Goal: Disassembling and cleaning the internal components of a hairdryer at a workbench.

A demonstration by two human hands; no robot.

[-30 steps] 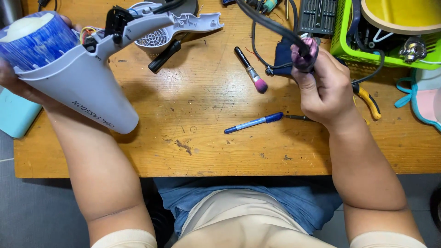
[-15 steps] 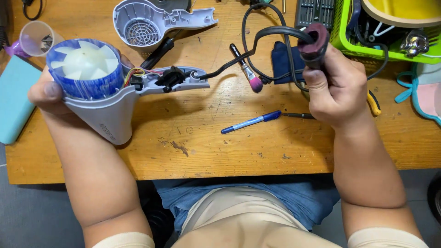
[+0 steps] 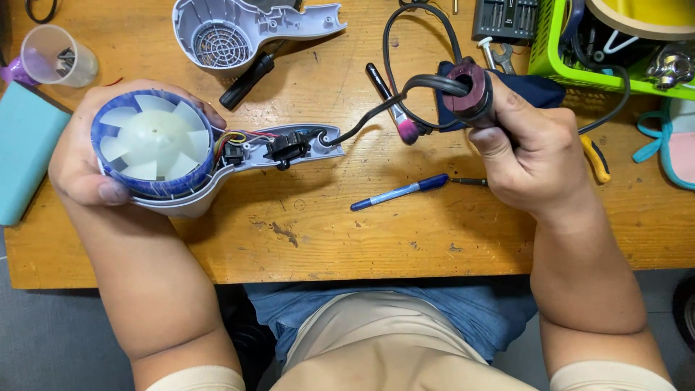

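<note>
My left hand (image 3: 87,170) grips an opened hair dryer body (image 3: 170,163) by its barrel, with the white fan in a blue ring facing up. Its open handle (image 3: 282,148) shows coloured wires and a black switch, and lies flat on the wooden table (image 3: 326,232). A black cord (image 3: 376,108) runs from the handle to my right hand (image 3: 536,156), which holds a dark maroon ring-shaped part (image 3: 469,90) with the cord against it. A blue pen (image 3: 402,192) lies on the table between my hands.
The dryer's other grey shell half (image 3: 239,29) lies at the back beside a black-handled tool (image 3: 246,80). Further items: a pink-tipped brush (image 3: 394,108), a clear cup (image 3: 54,58), a teal box (image 3: 25,159) at left, a green basket (image 3: 557,54) and yellow-handled pliers (image 3: 595,156) at right.
My left hand has turned the dryer body from raised and nozzle-forward down to the table, fan up and handle lying flat. My right hand with the maroon part stayed near the same place.
</note>
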